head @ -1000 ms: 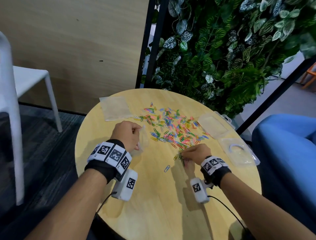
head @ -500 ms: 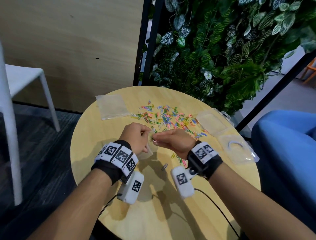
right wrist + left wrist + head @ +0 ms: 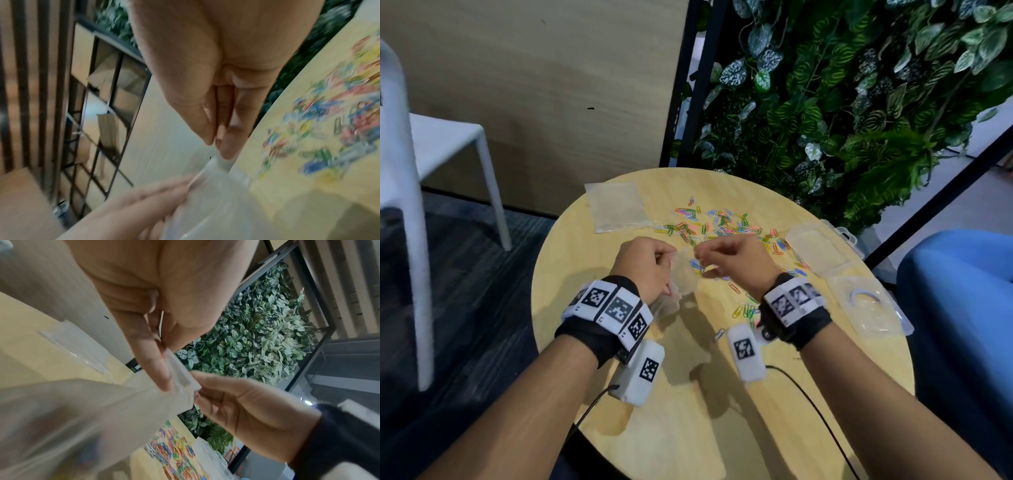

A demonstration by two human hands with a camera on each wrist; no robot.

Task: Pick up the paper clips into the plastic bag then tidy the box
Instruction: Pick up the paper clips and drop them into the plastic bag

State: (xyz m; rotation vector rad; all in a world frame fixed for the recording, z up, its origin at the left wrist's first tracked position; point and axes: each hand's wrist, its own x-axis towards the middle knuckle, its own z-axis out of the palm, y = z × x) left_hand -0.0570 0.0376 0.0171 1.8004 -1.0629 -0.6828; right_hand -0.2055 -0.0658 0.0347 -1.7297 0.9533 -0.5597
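Note:
A small clear plastic bag (image 3: 683,279) hangs above the round wooden table (image 3: 688,428). My left hand (image 3: 671,255) pinches its top rim between thumb and forefinger. My right hand (image 3: 698,255) meets it from the right. In the left wrist view the right hand (image 3: 196,386) pinches the bag's (image 3: 92,410) upper corner beside my left hand (image 3: 166,366). No clip shows in the right hand's fingers (image 3: 224,146). Several coloured paper clips (image 3: 722,222) lie scattered beyond the hands, with a few more (image 3: 744,310) under my right wrist. The clear box (image 3: 815,246) lies open at the right.
A second flat clear bag (image 3: 616,207) lies at the table's far left. Another clear tray part (image 3: 866,305) holding a white ring sits at the right edge. A plant wall (image 3: 859,102) stands behind, a white chair (image 3: 410,171) at left and a blue seat (image 3: 962,308) at right.
My right hand left the clips at the table's front, rose and swung left to the mouth of the bag. My left hand lifted the bag slightly higher.

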